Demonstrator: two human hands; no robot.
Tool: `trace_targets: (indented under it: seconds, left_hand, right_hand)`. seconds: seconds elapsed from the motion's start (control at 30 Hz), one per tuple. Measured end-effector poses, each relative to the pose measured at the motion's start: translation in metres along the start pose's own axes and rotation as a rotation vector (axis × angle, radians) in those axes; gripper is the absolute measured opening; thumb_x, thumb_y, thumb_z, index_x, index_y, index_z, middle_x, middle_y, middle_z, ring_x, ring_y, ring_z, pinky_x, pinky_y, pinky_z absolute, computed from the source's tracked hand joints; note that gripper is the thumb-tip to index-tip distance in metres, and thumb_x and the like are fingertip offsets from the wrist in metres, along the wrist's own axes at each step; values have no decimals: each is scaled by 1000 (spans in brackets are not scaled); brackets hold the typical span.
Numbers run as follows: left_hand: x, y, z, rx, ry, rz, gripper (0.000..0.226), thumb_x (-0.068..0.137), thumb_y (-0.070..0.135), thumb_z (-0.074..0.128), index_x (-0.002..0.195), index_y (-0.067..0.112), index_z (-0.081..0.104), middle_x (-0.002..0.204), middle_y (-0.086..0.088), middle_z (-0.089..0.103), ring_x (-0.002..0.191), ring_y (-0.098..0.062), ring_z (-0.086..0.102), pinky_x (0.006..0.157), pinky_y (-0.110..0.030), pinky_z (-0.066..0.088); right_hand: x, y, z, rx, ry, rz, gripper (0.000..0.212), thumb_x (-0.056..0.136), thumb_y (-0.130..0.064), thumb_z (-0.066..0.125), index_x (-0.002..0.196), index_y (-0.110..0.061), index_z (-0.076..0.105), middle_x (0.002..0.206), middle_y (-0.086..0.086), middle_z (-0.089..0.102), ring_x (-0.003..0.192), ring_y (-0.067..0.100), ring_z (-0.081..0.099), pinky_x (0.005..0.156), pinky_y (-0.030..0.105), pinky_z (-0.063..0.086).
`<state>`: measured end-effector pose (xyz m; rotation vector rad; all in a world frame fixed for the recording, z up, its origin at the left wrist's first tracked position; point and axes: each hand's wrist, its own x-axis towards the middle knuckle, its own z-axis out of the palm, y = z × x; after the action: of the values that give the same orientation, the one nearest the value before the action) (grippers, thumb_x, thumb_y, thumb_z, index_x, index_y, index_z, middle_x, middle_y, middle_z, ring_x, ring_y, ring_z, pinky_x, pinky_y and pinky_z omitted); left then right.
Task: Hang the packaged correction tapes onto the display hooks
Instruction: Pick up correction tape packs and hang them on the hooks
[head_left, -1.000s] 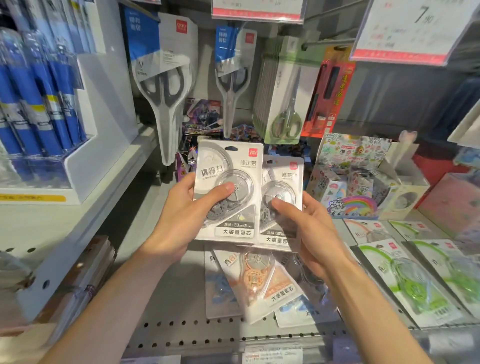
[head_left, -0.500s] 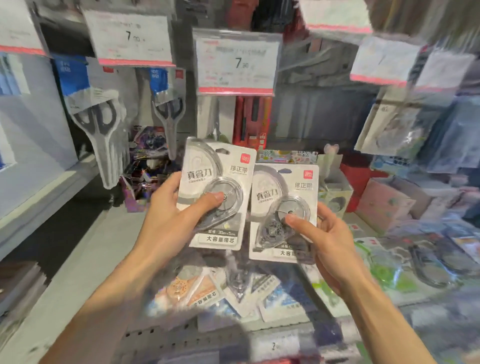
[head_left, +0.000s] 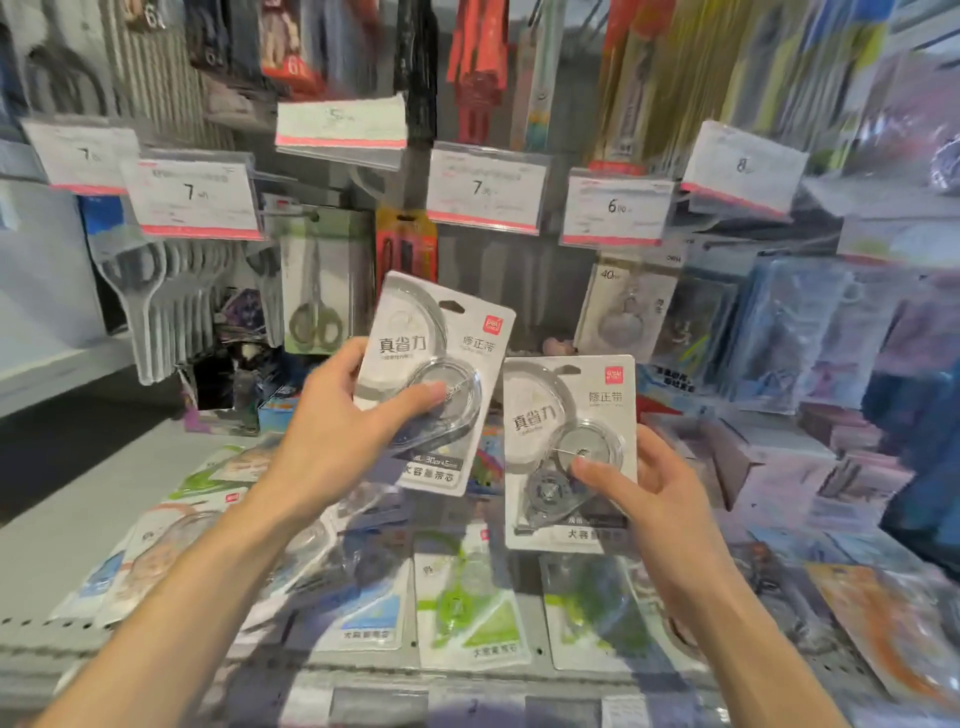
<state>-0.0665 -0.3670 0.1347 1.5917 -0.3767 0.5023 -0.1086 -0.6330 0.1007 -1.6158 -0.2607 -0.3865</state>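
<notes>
- Holding one pack in each hand, the person stands in front of a shop display.
- The left hand (head_left: 332, 431) grips the left correction tape pack (head_left: 436, 384): the thumb presses on the clear bubble at the front and the other fingers are behind the card. This pack is tilted a little to the right and is higher than the other one.
- The right hand (head_left: 649, 493) grips the right correction tape pack (head_left: 569, 447) in the same way, thumb on the clear bubble, fingers behind. This pack stands almost upright, just beside the left pack; I cannot tell if their edges touch.
- Both packs are in the air in front of the display, above the shelf (head_left: 78, 499) and below the price tags (head_left: 485, 189).
- Behind the left pack, farther away, hang the scissors (head_left: 314, 312) in a green card, and more scissors in clear packs hang to the left.
- On the shelf, near the person, many other packs (head_left: 467, 608) lie flat, some with green parts; they are blurred.
</notes>
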Motion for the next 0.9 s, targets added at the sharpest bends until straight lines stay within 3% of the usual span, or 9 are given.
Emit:
trace_targets:
  seconds: [0.1,0.2,0.27,0.33,0.43,0.57,0.67,0.8,0.9]
  left_hand:
    - [9,7,8,25,29,14,34,79,24,87,106,26,68,95,6,81,78,-9,76,63,-18,55]
    - [22,7,8,53,54,18,36,80,26,86,110,26,67,96,10,80,78,-5,76,64,-19,55]
    - [30,3,5,75,63,16,32,82,27,85,108,29,67,97,14,80,83,-6,76,69,-22,57]
    - [41,2,2,89,60,24,30,83,29,84,107,29,67,96,16,79,83,-4,76,67,-17,56]
    - [55,2,-3,84,64,50,29,84,30,84,107,26,68,93,16,79,79,-3,75,63,-13,54]
    - [65,3,-10,44,55,108,24,84,27,84,103,24,70,90,12,79,73,0,72,63,-14,53]
    - [67,5,-13,6,47,150,26,83,25,85,104,24,70,89,12,79,71,1,71,63,-13,52]
    - [68,14,-15,-27,26,210,38,78,30,86,112,27,69,103,9,80,90,-7,76,72,-15,55]
    - [68,24,-14,-35,30,260,44,75,38,84,115,28,68,106,8,80,92,-11,77,72,-16,57]
  right_hand:
    - [13,-2,-14,19,-8,-19,45,69,-41,85,112,-37,72,110,-9,81,102,11,77,79,25,59]
    - [32,-1,-16,14,-1,-43,42,80,-24,86,119,-27,70,109,-6,81,101,12,77,77,21,60]
    - [43,-2,-12,-4,-4,-55,37,87,-18,82,120,-26,70,110,-8,81,103,11,77,83,27,62]
    - [53,-5,-6,-25,-8,-62,34,90,-18,78,121,-28,69,113,-10,80,106,10,75,88,29,58]
    - [65,-10,2,-64,-20,-90,32,91,-18,77,119,-32,69,112,-15,79,105,4,74,81,21,57]
    - [76,-4,8,-78,16,-118,31,90,-23,77,118,-33,68,113,-15,78,104,3,73,86,28,53]
    - [82,4,13,-82,25,-130,29,88,-25,78,114,-36,69,110,-16,79,102,2,74,82,22,54]
    - [93,5,20,-70,3,-183,31,89,-26,79,116,-35,68,109,-15,79,99,3,75,76,13,56]
    - [103,1,26,-46,-28,-233,33,89,-26,80,119,-31,66,109,-15,79,100,3,75,78,11,54]
